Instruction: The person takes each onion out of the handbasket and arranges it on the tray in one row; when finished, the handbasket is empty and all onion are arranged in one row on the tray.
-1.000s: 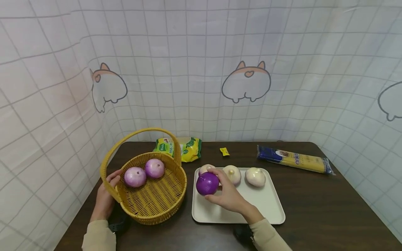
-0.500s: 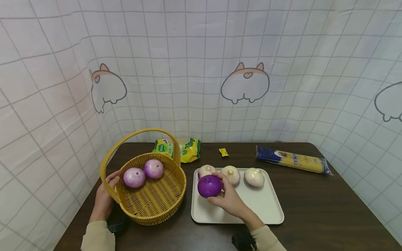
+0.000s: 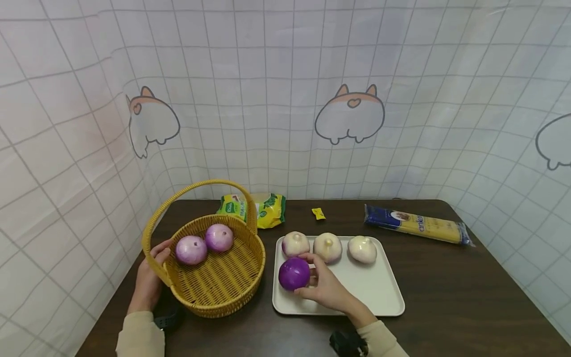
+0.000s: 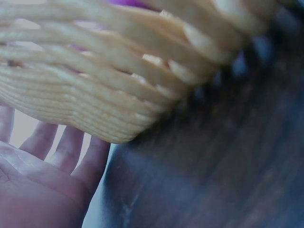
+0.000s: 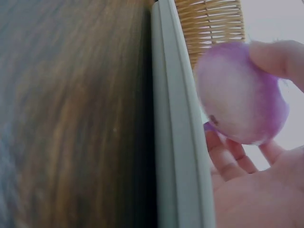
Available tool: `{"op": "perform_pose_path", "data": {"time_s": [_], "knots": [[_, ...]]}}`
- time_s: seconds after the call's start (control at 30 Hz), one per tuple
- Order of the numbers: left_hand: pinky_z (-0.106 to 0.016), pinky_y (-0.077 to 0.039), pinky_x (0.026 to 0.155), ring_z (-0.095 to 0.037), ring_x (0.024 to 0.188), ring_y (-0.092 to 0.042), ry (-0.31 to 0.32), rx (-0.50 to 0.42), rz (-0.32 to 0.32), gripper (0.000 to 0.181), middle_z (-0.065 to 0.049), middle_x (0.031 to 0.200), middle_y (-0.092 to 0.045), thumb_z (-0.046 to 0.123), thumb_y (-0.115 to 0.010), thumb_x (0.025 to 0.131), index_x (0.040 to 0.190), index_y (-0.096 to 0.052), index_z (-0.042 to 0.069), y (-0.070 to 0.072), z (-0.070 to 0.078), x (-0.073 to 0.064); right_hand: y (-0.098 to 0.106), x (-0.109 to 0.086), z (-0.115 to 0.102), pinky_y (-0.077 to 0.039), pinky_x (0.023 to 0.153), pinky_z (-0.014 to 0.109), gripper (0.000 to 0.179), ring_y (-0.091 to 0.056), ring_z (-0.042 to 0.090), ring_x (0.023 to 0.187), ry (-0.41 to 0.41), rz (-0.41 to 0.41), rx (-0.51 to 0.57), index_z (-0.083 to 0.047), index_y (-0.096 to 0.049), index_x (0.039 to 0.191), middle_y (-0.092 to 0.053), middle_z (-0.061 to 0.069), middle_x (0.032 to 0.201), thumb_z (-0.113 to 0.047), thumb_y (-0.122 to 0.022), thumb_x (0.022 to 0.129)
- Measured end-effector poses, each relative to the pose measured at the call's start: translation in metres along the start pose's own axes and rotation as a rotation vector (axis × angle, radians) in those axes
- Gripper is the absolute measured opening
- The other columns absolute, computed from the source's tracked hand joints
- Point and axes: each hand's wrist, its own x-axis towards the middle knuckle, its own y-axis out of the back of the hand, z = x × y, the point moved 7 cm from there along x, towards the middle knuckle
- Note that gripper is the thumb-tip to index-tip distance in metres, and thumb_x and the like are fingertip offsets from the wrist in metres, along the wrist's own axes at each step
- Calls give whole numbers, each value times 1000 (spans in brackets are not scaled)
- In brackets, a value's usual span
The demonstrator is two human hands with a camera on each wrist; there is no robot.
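Observation:
My right hand grips a glossy purple onion over the left part of the white tray. Thumb and fingers lie on opposite sides of it in the right wrist view, where its pale underside shows a dark spot. Three white bulbs with knobby tips and purplish sides, like garlic heads, sit along the tray's back. At the left, my left hand touches the outside of a yellow wicker basket, fingers mostly straight against its wall. Two pale purple onions lie inside at the left.
Behind the basket lies a green and yellow packet. A small yellow wrapper sits behind the tray, and a long blue and yellow pasta pack lies back right. The basket's tall handle arches over it. A white gridded curtain encloses the dark table.
My right hand has brought the purple onion slightly toward the front and down over the tray, uncovering more of the left white bulb. My left hand stays at the basket.

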Motion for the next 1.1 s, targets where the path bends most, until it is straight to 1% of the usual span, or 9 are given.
{"op": "perform_pose_path", "data": {"time_s": [0.1, 0.23, 0.3, 0.43, 0.53, 0.63, 0.77, 1.0, 1.1], "knots": [[-12, -44, 84, -5, 113, -48, 10, -1, 3, 55, -1, 137, -43, 43, -51, 100, 145, -44, 14, 0, 1, 0, 0, 0, 2, -52, 80, 29, 76, -57, 22, 99, -10, -7, -62, -7, -39, 138, -44, 12, 132, -10, -82, 75], [-13, -44, 84, -5, 112, -48, 21, -1, 6, 55, -1, 137, -42, 43, -51, 100, 146, -43, 13, 0, 0, 2, 3, -1, 1, -50, 75, 26, 75, -55, 19, 92, -38, 11, -118, -8, -40, 137, -47, 10, 128, -10, -81, 75], [-12, -44, 85, -5, 113, -48, 27, 2, 9, 56, -2, 139, -41, 42, -50, 100, 147, -42, 12, 0, 0, 2, 3, -2, -2, -49, 74, 26, 74, -55, 21, 91, -44, 15, -131, -5, -40, 138, -47, 12, 127, -8, -81, 75], [-12, -43, 85, -7, 117, -45, 27, 4, 6, 57, -4, 144, -38, 42, -49, 101, 148, -40, 11, 0, -1, 3, 2, -6, -19, -47, 71, 26, 75, -55, 24, 88, -41, 4, -137, 2, -39, 137, -47, 14, 126, -6, -79, 74], [-12, -43, 86, -7, 117, -45, 22, 4, 4, 56, -3, 143, -38, 42, -49, 101, 148, -41, 11, 0, -1, 2, 2, -10, -30, -47, 69, 25, 74, -55, 28, 85, -32, -8, -143, 5, -39, 136, -48, 15, 124, -5, -79, 74], [-12, -43, 86, -6, 115, -46, 10, 5, 3, 56, -2, 140, -41, 43, -50, 101, 146, -42, 12, 0, 0, 1, 2, -12, -32, -46, 68, 25, 73, -56, 31, 82, -28, -12, -159, 4, -40, 136, -49, 16, 123, -5, -79, 74], [-12, -44, 84, -6, 114, -46, 5, 5, -1, 56, -2, 139, -41, 44, -50, 100, 146, -43, 12, 0, 1, 1, 2, -12, -29, -46, 66, 25, 73, -56, 31, 78, -28, -24, -158, 2, -41, 135, -49, 15, 121, -5, -80, 73], [-12, -45, 83, -7, 114, -46, 4, 8, 2, 56, 0, 137, -42, 45, -51, 99, 146, -44, 14, 1, -1, 0, 5, -5, 8, -47, 67, 24, 81, -56, 20, 79, -44, -51, -151, -5, -38, 139, -47, 13, 126, -9, -83, 72], [-12, -44, 84, -7, 115, -46, 0, 12, 1, 56, 1, 136, -42, 45, -51, 99, 145, -45, 14, 1, -1, 1, 6, -5, 8, -49, 69, 24, 83, -56, 18, 82, -45, -68, -131, -5, -36, 140, -46, 15, 128, -10, -84, 72]]}}
